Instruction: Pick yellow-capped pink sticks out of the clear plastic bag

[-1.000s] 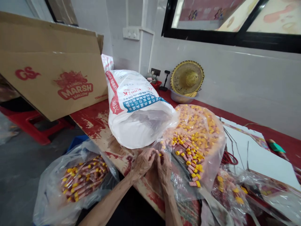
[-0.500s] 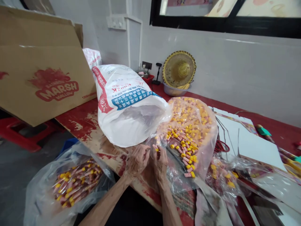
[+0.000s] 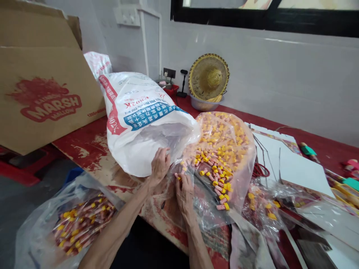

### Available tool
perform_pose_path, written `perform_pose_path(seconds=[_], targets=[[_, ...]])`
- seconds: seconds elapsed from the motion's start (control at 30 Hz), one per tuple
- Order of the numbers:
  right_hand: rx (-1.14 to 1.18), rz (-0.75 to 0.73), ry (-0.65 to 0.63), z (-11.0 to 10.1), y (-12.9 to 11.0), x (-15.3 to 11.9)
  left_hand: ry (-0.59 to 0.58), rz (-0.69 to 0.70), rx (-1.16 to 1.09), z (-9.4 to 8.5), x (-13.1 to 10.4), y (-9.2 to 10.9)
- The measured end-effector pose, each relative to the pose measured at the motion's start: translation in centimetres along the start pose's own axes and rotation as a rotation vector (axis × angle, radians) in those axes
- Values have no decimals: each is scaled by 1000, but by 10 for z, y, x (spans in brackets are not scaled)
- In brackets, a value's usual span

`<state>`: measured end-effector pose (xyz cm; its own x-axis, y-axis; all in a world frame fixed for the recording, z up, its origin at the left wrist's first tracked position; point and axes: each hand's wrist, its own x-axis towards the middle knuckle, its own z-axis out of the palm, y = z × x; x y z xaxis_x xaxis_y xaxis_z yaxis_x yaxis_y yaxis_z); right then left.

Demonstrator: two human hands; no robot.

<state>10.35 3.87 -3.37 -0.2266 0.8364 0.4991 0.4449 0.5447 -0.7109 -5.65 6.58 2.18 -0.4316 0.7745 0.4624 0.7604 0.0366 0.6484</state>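
Observation:
My left hand (image 3: 160, 163) is at the mouth of the white printed sack (image 3: 126, 149), fingers curled together; what they hold, if anything, is hidden. Just right of it, my right hand (image 3: 185, 189) pinches a small pink piece with a yellow end (image 3: 177, 176) at the near left edge of a clear bag (image 3: 246, 157). Many pink pieces with yellow caps (image 3: 218, 173) fill that bag and spill toward its open mouth. Lower left, another clear bag (image 3: 33, 231) holds longer pink and yellow pieces (image 3: 84, 220).
A large cardboard box (image 3: 42, 74) stands at the left, above a red stool (image 3: 28, 168). Behind the bags are a straw hat (image 3: 209, 77) and a basin (image 3: 204, 105). White card sheets (image 3: 297, 164) and a crumpled plastic bag (image 3: 262, 205) lie at the right on the red table (image 3: 84, 144).
My left hand has moved up and away from my right hand, toward the sack's mouth. My right hand keeps its pinch. The whole view has shifted slightly.

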Motion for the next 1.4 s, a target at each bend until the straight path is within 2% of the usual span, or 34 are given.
perform_pose_path(seconds=[0.13,0.23,0.37,0.53,0.63,0.73,0.8,0.87,0.97,1.1,1.2,1.3,1.33,1.4], targets=[[-6,-8,34,1,-2,2,-215,-110,15,25,32,-12],[10,-36,96,0,-3,2,-236,-131,-9,31,36,-23],[5,-73,150,-1,-1,0,-200,-166,-38,19,23,-34],[23,10,5,0,-2,1,-105,-256,-290,-11,-11,-31],[158,105,27,-9,-12,7,-195,-245,-398,-31,-30,-24],[313,272,73,-26,-23,12,-318,-200,-416,-46,-42,-19],[392,374,20,-35,-28,15,-410,-146,-404,-51,-47,-19],[435,397,-78,-38,-29,16,-507,-74,-380,-53,-50,-19],[417,289,-170,-34,-27,13,-618,37,-299,-53,-54,-20],[284,139,-98,-21,-19,5,-628,182,-70,-47,-64,-25],[146,104,-16,-14,-9,0,-627,239,102,-43,-73,-27],[101,125,3,-13,-4,1,-651,218,67,-41,-69,-24],[128,140,17,-14,-5,2,-647,171,2,-41,-64,-22],[215,195,62,-19,-10,6,-575,-20,-197,-44,-53,-17]])
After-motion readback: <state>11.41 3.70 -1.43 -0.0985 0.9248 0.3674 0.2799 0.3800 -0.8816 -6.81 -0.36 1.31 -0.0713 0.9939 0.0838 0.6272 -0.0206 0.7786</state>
